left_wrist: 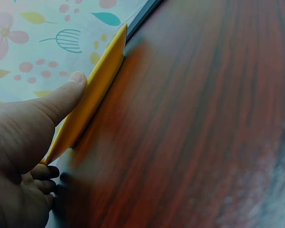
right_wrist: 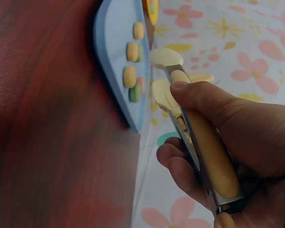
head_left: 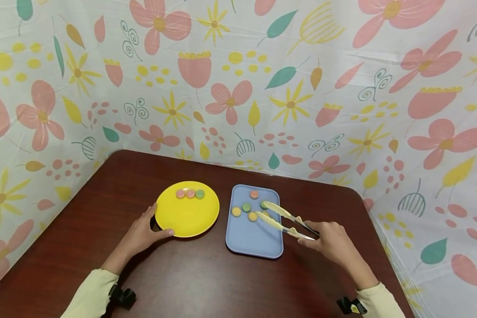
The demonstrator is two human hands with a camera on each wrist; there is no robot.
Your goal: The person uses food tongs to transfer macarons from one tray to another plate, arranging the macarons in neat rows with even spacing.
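While the tongs [head_left: 276, 209] are gripped in the right hand [head_left: 334, 243], their cream tips spread apart, the rim of a yellow plate [head_left: 188, 218] is held by the left hand [head_left: 145, 232], its thumb laid on the edge. The tips are poised at the right side of a blue tray [head_left: 254, 240], one beside a green macaron [head_left: 264, 205], the other beside a yellow macaron [head_left: 252, 217]; whether either is touched cannot be told. Three yellow, two green and one pink macaron [head_left: 254, 194] are borne on the tray. Toward the plate's far edge, two pink macarons [head_left: 180, 194] and a green one [head_left: 200, 194] are lined up. The wooden table [head_left: 183, 278] is backed by a flower-printed sheet [head_left: 230, 68].
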